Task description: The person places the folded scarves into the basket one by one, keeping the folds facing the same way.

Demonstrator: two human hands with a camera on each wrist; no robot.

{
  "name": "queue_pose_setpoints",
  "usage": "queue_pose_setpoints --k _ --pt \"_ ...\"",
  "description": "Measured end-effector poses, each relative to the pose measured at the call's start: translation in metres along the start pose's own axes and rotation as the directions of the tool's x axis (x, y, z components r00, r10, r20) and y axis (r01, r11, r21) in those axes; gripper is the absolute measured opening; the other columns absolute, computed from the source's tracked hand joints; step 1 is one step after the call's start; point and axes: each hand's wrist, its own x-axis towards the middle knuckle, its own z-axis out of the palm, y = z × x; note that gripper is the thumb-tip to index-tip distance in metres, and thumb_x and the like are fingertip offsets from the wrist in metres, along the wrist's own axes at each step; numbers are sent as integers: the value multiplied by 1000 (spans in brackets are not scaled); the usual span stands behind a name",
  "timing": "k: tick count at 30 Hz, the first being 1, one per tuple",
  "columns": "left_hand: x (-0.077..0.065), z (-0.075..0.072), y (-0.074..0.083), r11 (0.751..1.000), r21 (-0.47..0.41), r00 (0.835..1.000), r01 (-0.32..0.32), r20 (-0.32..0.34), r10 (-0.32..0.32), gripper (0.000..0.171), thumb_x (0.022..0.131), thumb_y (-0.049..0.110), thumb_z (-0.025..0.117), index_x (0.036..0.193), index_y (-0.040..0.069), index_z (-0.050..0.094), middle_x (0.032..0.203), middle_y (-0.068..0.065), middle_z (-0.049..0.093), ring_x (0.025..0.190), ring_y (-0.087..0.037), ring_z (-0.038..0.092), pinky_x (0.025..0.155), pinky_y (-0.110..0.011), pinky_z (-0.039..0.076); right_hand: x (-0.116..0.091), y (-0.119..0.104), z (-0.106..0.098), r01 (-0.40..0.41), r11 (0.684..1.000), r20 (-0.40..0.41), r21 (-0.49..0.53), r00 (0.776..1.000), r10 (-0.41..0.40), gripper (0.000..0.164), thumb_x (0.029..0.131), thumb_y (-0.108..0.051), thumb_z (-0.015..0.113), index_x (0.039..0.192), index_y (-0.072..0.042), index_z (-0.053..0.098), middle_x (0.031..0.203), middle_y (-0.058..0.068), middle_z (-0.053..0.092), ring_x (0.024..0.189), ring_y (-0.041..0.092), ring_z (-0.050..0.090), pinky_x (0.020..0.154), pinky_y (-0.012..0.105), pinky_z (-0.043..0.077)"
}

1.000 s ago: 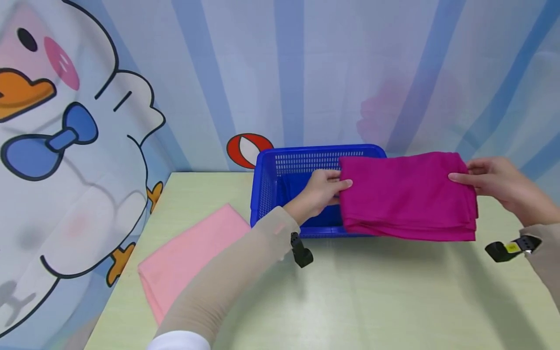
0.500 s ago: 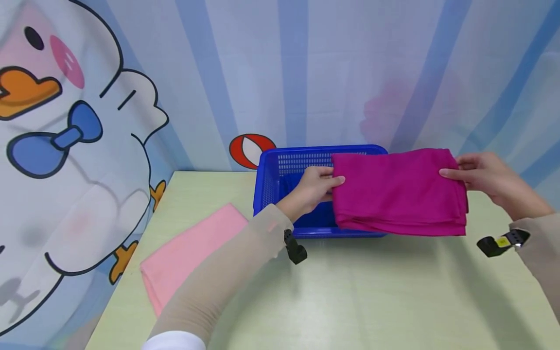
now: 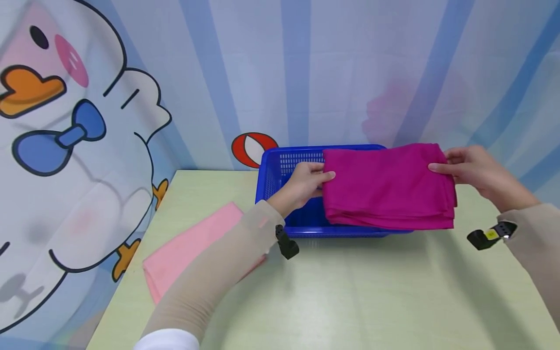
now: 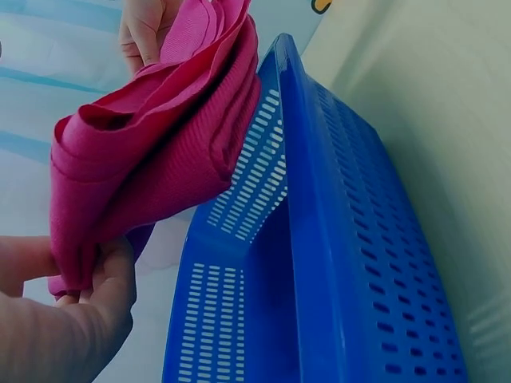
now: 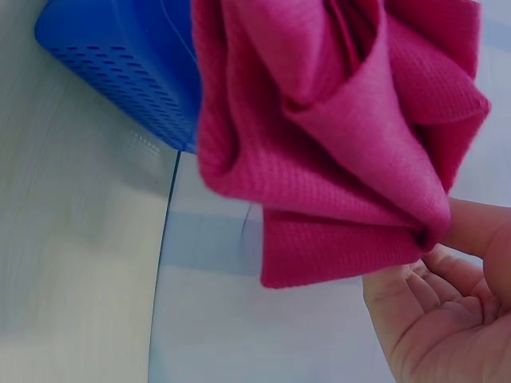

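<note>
The dark pink cloth (image 3: pixel 387 187) is folded and held up between the two hands. The left hand (image 3: pixel 302 183) pinches its left edge, with the thumb in front. The right hand (image 3: pixel 477 170) pinches the other end the same way. In the last second the cloth has gone a bit to the left and now covers more of the blue basket (image 3: pixel 261 177) in the head view. Its right end, by the right hand, still sticks out past the basket. So it looks held up above the basket, not down in it. I can't tell if it touches the rim. A light pink cloth (image 3: pixel 192 243) lies on the counter (image 3: pixel 350 291), left of the left hand, partly behind that arm, and has stayed there.
</note>
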Motion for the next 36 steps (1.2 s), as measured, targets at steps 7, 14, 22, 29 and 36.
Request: queue_pose_setpoints --k 7,14,22,29,36 --pt "1 -8 4 1000 18 1000 -3 -11 3 46 100 8 60 144 -1 49 123 -18 65 92 -20 66 90 -41 56 6 -7 4 -2 1000 14 10 1000 2 61 99 -30 64 135 16 45 93 -6 67 74 5 67 70 23 58" --pt "0 -16 9 999 53 1000 -7 -23 8 42 101 9 59 141 -2 53 121 -18 66 94 -21 66 93 -43 54 14 -15 9 5 1000 30 9 1000 -5 61 100 -28 62 136 17 43 95 -6 65 74 3 65 70 22 57" --pt "1 -27 7 999 40 999 -16 -36 17 39 100 8 60 138 -2 55 119 -19 66 90 -19 65 93 -44 54 23 -23 16 -1 1000 40 29 999 0 58 101 -25 62 136 17 44 95 -6 65 73 2 65 70 22 57" --pt "3 -38 8 998 58 999 -8 -53 11 42 101 9 60 141 -2 53 121 -18 66 103 -27 67 90 -41 56 33 -29 22 5 999 35 53 999 -7 45 98 -24 66 121 12 54 83 -6 63 70 7 61 67 24 57" --pt "4 -46 7 998 62 998 -4 -65 8 42 101 9 60 140 -2 53 123 -19 65 105 -29 66 91 -41 56 41 -32 28 10 999 45 52 999 -12 49 99 -22 65 128 15 51 85 -7 64 70 6 62 67 23 58"
